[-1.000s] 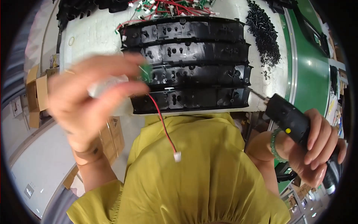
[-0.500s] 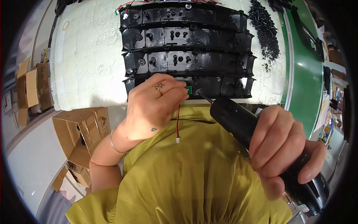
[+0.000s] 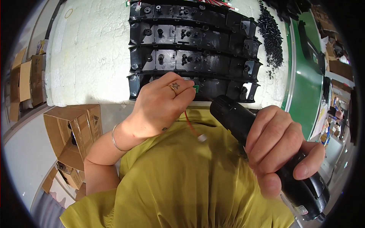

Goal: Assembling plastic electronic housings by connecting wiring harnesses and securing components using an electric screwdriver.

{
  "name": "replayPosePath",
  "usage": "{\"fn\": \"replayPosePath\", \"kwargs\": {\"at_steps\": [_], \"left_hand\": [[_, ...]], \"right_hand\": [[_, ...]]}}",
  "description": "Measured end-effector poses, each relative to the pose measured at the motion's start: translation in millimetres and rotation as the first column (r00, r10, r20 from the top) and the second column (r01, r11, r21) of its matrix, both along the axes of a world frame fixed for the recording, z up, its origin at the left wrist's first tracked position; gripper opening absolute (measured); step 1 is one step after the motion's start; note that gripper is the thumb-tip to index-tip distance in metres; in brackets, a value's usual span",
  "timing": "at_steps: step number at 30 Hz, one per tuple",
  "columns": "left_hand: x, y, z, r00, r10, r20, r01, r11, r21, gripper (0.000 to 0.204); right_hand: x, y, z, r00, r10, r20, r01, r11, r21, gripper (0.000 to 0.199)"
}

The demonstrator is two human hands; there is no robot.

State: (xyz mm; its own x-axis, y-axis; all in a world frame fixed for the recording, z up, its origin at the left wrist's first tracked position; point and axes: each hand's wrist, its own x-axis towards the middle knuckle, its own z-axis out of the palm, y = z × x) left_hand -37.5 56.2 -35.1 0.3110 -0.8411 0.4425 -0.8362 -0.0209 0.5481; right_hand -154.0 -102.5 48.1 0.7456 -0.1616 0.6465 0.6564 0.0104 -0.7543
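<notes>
My left hand (image 3: 161,104) is closed, its fingertips pinched over the nearest black plastic housing (image 3: 216,89). Just past the fingers peeks a small green circuit board (image 3: 196,89), mostly covered by them. A thin red cable hangs below this hand, ending in a white connector (image 3: 202,138) blurred by motion. In my right hand (image 3: 277,146) is a black electric screwdriver (image 3: 232,116), fingers wrapped around its body. Its nose points up and left, close to the housing's front edge beside the board. The bit's tip is hard to make out.
Several similar black housings (image 3: 224,57) lie in rows behind the nearest one, on a white foam surface (image 3: 87,57). A heap of small black screws (image 3: 270,38) lies to their right, with a green mat (image 3: 308,91) beyond. Cardboard boxes (image 3: 64,129) stand at the lower left.
The screwdriver and right hand have shifted slightly up and left, closer to the left hand. The cable's white connector has swung to the right. The far housings appear tilted in the view.
</notes>
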Motion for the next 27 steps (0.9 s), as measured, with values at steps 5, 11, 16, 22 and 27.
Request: {"fn": "replayPosePath", "kwargs": {"at_steps": [5, 11, 16, 22, 27], "left_hand": [[2.3, -0.5, -1.7, 0.998, -0.032, -0.054, 0.031, 0.999, -0.015, 0.02], [2.7, -0.3, -2.6, 0.993, -0.062, -0.098, 0.058, 0.997, -0.044, 0.023], [4.5, 4.0, -5.5, 0.991, -0.069, -0.114, 0.063, 0.997, -0.055, 0.027], [6.2, -4.9, -0.5, 0.979, -0.161, -0.124, 0.142, 0.978, -0.154, 0.029], [6.3, -2.4, -1.9, 0.996, -0.088, -0.034, 0.086, 0.994, -0.06, 0.026]], "right_hand": [[2.1, 3.8, 2.5, 0.999, -0.025, -0.045, 0.023, 0.999, -0.031, 0.037], [5.6, 3.0, 7.0, 0.989, -0.002, -0.15, -0.013, 0.995, -0.098, 0.036], [19.8, 11.0, -0.6, 0.993, 0.103, -0.05, -0.111, 0.979, -0.17, 0.032], [20.2, 16.5, 11.8, 0.994, -0.021, -0.105, 0.002, 0.984, -0.176, 0.029], [26.5, 36.0, -10.5, 0.975, -0.203, 0.088, 0.195, 0.976, 0.099, 0.006]]}}
